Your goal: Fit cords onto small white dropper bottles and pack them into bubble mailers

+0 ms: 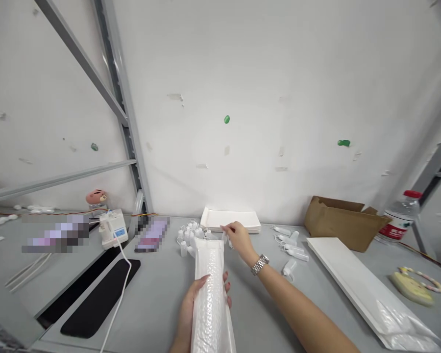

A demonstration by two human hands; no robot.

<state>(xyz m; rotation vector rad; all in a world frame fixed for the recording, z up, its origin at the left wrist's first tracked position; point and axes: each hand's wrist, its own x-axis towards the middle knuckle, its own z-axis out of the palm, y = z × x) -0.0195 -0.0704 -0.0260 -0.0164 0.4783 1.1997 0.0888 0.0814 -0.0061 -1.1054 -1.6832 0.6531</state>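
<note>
My left hand (187, 304) is wrapped round a long white bubble mailer (210, 284), held upright with its mouth end pointing away from me. At the mailer's top right corner, my right hand (238, 239) is closed in a pinch. Something small and pale shows under its fingertips, too small to name. Just beyond the mailer stands a cluster of small white plastic bottles (184, 247) with caps, partly hidden by it. Several more small bottles (296, 252) lie to the right of my right wrist. Behind my right hand is a stack of white envelopes or cards (238, 214).
A second white mailer (360, 289) lies at the right, near an open cardboard box (341, 220), a red-capped bottle (400, 218) and a yellow case (411, 288). To the left are a black mat (99, 299), a power strip (113, 228) with a white cable, and phones (152, 234).
</note>
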